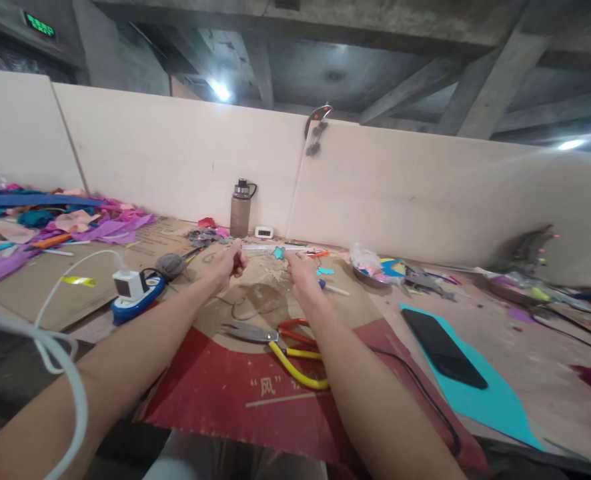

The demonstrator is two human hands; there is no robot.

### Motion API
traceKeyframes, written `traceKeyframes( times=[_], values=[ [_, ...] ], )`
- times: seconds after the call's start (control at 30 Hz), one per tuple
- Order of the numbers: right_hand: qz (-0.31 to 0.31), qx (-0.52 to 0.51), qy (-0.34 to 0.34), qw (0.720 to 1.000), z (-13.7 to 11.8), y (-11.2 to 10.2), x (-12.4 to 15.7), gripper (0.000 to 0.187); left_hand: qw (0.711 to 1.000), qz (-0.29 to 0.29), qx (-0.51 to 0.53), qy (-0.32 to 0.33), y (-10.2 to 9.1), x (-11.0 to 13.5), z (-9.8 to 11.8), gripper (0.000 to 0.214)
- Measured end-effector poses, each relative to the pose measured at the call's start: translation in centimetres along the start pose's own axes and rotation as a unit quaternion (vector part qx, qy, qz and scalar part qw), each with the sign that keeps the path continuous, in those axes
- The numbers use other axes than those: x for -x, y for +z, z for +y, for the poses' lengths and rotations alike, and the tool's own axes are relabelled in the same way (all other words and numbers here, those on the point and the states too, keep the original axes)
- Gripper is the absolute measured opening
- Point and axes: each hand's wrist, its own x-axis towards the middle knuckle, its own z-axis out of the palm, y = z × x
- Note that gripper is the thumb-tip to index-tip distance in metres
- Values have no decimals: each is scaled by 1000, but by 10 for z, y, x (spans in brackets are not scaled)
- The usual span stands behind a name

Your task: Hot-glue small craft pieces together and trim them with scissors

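Observation:
Both my arms reach forward over a brown and red cardboard sheet [255,393]. My left hand [231,261] is curled into a loose fist with the thumb pressed to the fingers. My right hand [298,270] is closed too, knuckles up. Between them runs a thin pale stick [265,247] with a small teal star shape [278,253] on it; each hand seems to pinch an end. A clear plastic bag with pale straw-like bits [265,280] lies just below the hands. Yellow-handled shears [275,343] and red-handled pliers [300,330] lie nearer me, untouched.
A water bottle [240,208] and a small white timer [264,232] stand by the back board. A power strip with charger [134,291] sits left, near coloured felt scraps [65,223]. A black phone [443,347] rests on teal foam at right.

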Motion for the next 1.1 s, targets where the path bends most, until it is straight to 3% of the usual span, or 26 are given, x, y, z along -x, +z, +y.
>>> traceKeyframes(
  times=[0.1, 0.2, 0.37, 0.5, 0.77, 1.1],
  values=[
    [-38, 6, 12, 999, -4, 5, 9, 19, 999, -38, 11, -26, 3, 2, 2, 46],
    [-75, 15, 15, 997, -4, 11, 19, 21, 992, -121, 42, -23, 8, 7, 7, 49],
    [-84, 100, -36, 991, 5, 16, 21, 21, 983, -183, 5, -9, 11, 16, 13, 41],
    [-63, 135, -72, 986, 11, 15, 19, 18, 984, -175, -34, 6, 14, 19, 9, 30],
    [-32, 125, -89, 988, 15, 18, 22, 19, 992, -109, -47, 35, 20, 22, 1, 27],
    [-44, 127, -93, 987, 10, 20, 27, 15, 988, -133, -42, 60, 26, 22, 1, 21]
  ],
)
